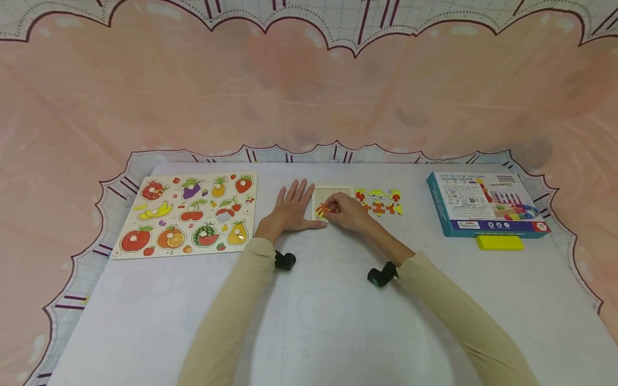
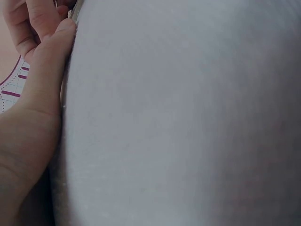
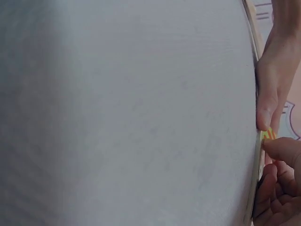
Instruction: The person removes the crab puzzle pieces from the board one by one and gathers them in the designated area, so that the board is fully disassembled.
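A small square wooden puzzle tray point(image 1: 333, 189) lies at the middle of the table. My left hand point(image 1: 292, 208) rests flat along its left side, fingers spread and thumb pointing right by the near edge. Over the tray, the fingers of my right hand point(image 1: 348, 210) pinch a yellow and orange jigsaw piece point(image 1: 320, 209) at the near left corner. The right wrist view shows this jigsaw piece point(image 3: 267, 134) between the left thumb and the right fingertips; part of it is hidden. Several yellow and red jigsaw pieces point(image 1: 379, 208) lie just right of the tray, partly behind the right hand.
On the left lies a large fruit puzzle board point(image 1: 185, 214) with knobbed pieces. A teal and white box point(image 1: 487, 203) lies on the right, a yellow block point(image 1: 499, 243) at its near edge. A white cloth point(image 1: 314, 311) covers the table.
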`<state>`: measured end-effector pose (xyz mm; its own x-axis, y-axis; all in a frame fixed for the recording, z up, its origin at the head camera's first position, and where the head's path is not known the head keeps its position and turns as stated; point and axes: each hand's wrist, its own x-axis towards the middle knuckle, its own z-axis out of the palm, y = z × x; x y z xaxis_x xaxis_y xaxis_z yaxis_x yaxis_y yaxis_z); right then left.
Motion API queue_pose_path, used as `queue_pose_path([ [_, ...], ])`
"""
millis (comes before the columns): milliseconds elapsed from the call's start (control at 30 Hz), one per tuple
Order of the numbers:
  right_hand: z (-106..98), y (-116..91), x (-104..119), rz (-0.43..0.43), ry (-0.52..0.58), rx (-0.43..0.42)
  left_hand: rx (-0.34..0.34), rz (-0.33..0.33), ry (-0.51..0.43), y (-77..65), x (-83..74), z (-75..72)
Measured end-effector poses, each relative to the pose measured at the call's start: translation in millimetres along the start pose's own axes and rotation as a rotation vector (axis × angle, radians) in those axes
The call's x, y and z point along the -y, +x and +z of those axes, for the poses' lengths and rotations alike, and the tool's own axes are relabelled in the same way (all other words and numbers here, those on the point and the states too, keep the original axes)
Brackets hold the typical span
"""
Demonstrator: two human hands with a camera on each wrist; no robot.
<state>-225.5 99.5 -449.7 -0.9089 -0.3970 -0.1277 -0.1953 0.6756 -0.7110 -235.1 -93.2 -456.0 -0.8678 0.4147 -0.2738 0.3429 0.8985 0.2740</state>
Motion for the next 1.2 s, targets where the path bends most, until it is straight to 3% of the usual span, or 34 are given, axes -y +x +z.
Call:
queue_pose_path([
  [400, 1.2, -2.1, -3.5, 0.012, 0.085, -0.004, 0.002, 0.0, -0.001, 1.7, 1.5, 2.4],
  [667, 2.9, -2.6, -4.8, 0.008, 0.132, -0.053, 0.005, -0.002, 0.006, 2.4, 1.7, 2.2],
  [900, 4.1, -1.5, -3.5, 0.053, 0.179, -0.086, 0.001, 0.002, 0.01, 2.4, 2.7, 2.5],
  [1200, -1.8, -0.5, -5.4, 0.116, 0.304, -0.052, 0.008, 0.001, -0.005, 0.6, 1.7, 0.6],
])
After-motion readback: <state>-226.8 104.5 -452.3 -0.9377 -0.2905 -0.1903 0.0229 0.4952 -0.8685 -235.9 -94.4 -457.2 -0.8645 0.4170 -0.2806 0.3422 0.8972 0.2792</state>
